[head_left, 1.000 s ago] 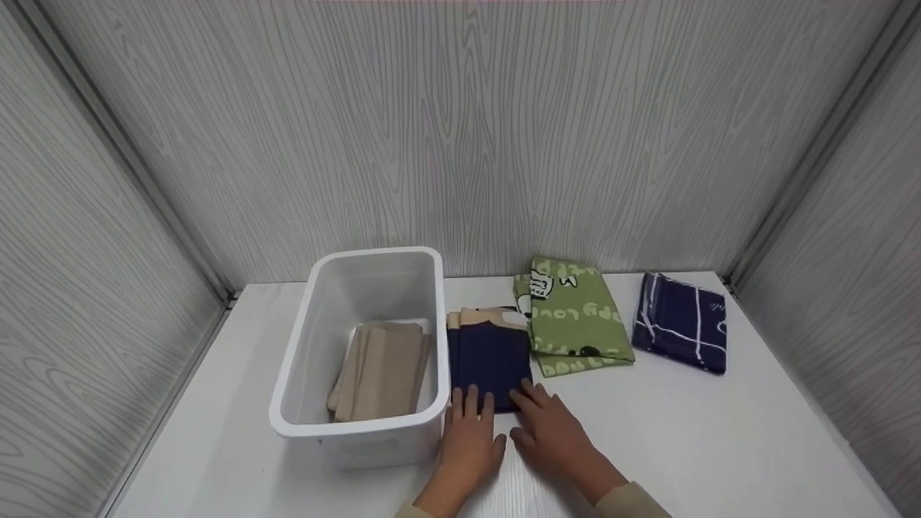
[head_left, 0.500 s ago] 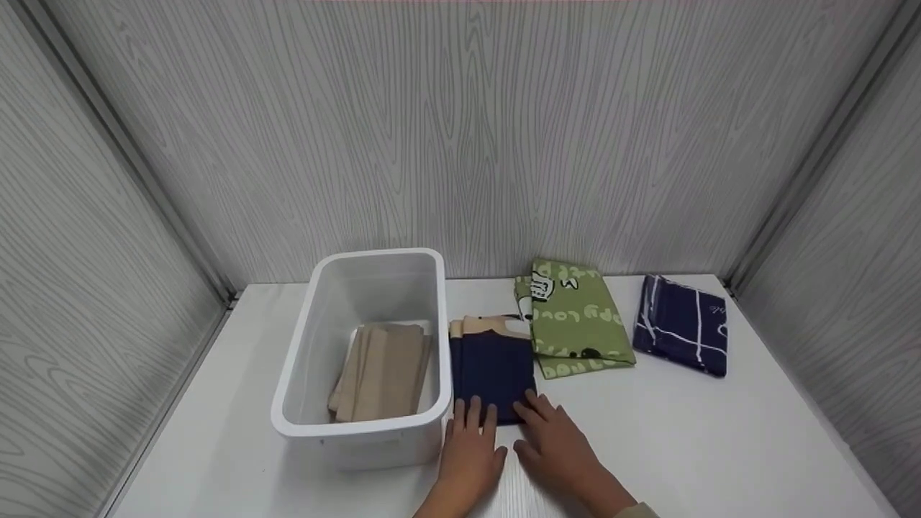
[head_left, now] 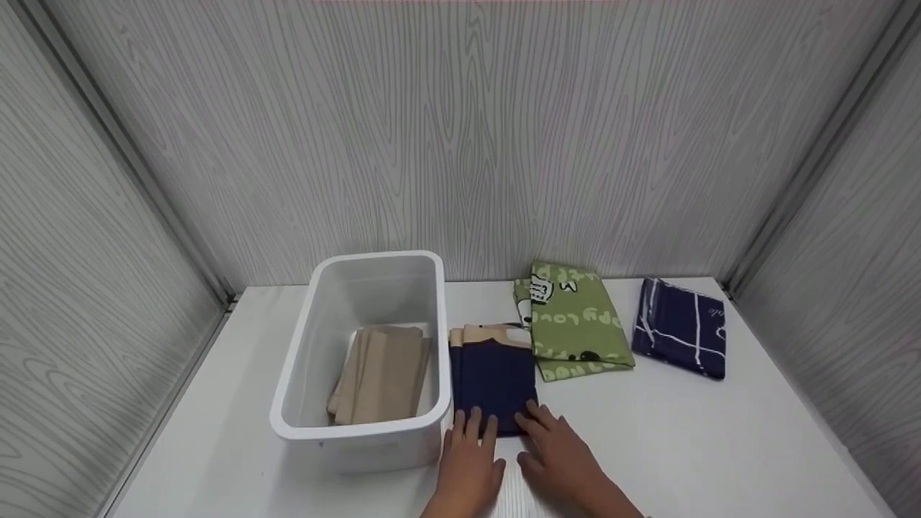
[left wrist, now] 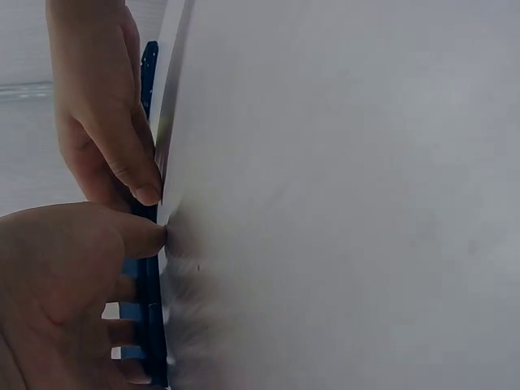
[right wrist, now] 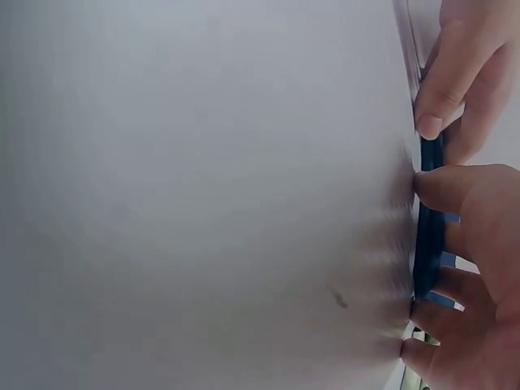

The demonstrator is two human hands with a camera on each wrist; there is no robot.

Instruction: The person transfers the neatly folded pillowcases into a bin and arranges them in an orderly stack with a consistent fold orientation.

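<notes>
A folded navy cloth (head_left: pixel 496 385) with a beige top edge lies flat beside the white bin. My left hand (head_left: pixel 468 464) rests its extended fingertips on the cloth's near left part. The fingertips of my right hand (head_left: pixel 565 457) press the near right corner. Both thumbs stay short of the near edge, touching the table or close to it. From the left wrist view, my left hand (left wrist: pixel 61 292) shows beside the thin dark side of the cloth (left wrist: pixel 149 284). The right wrist view has my right hand (right wrist: pixel 487 268) at the same cloth (right wrist: pixel 431 236).
The white plastic bin (head_left: pixel 388 450) stands left of the hands, with folded beige cloths (head_left: pixel 388 374) inside. A folded green printed cloth (head_left: pixel 579 316) lies behind to the right, meeting the navy one. Farther right is a dark blue cloth with white lines (head_left: pixel 680 327). Walls enclose the white table (head_left: pixel 683 446).
Both hands have drawn back slightly toward the person, and the navy cloth has slid the same way under the fingertips. The bin and the other cloths have stayed put.
</notes>
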